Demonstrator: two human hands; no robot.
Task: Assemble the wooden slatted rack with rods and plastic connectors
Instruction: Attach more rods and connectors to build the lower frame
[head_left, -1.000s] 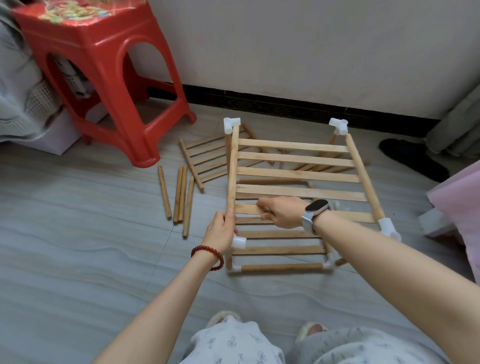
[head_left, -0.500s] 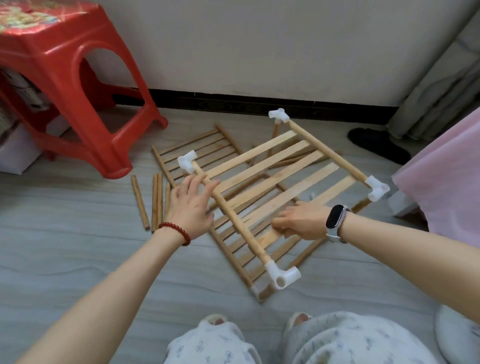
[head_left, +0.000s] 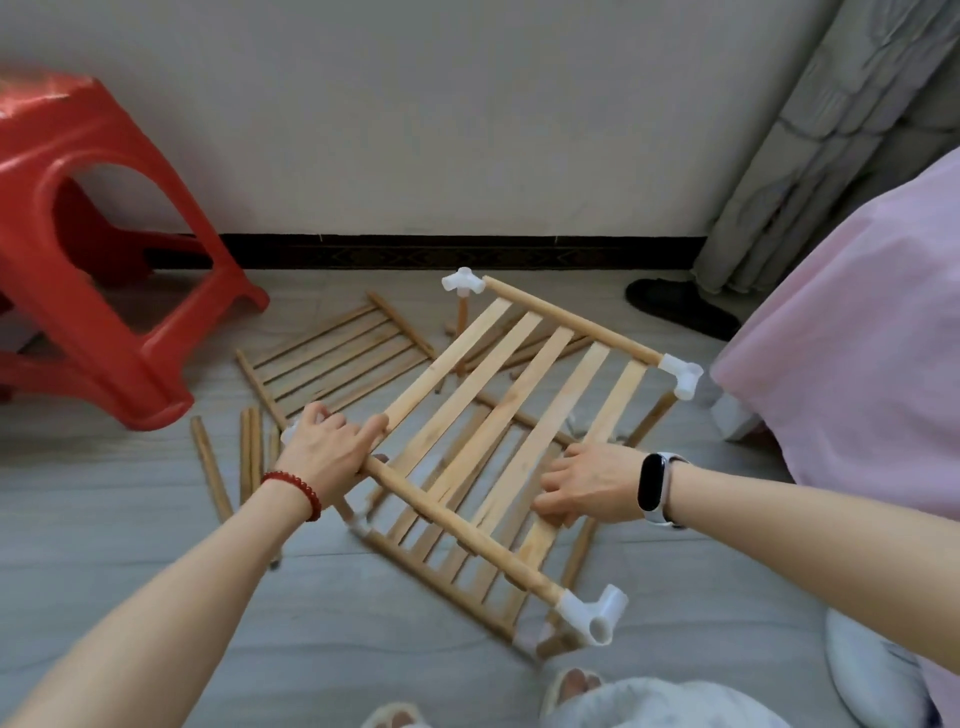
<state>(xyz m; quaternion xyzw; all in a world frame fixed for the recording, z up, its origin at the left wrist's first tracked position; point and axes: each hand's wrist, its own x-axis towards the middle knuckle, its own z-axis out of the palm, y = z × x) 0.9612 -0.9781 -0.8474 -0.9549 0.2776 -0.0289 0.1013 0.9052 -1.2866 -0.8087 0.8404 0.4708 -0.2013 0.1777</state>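
Note:
A two-tier wooden slatted rack stands on the floor, turned diagonally. White plastic connectors sit at its top corners, one far, one right, one near. My left hand grips the near rod of the top shelf close to its left corner, hiding the connector there. My right hand curls its fingers around the rightmost slats of the top shelf. A lower slatted shelf shows beneath, partly hidden.
A spare slatted panel lies flat on the floor behind the rack. Several loose wooden rods lie to the left. A red plastic stool stands at the left, a pink cloth at the right, a black slipper by the wall.
The rack has turned further and sits nearer to me. My left hand went from resting spread on the rod to gripping it. The view shifted right.

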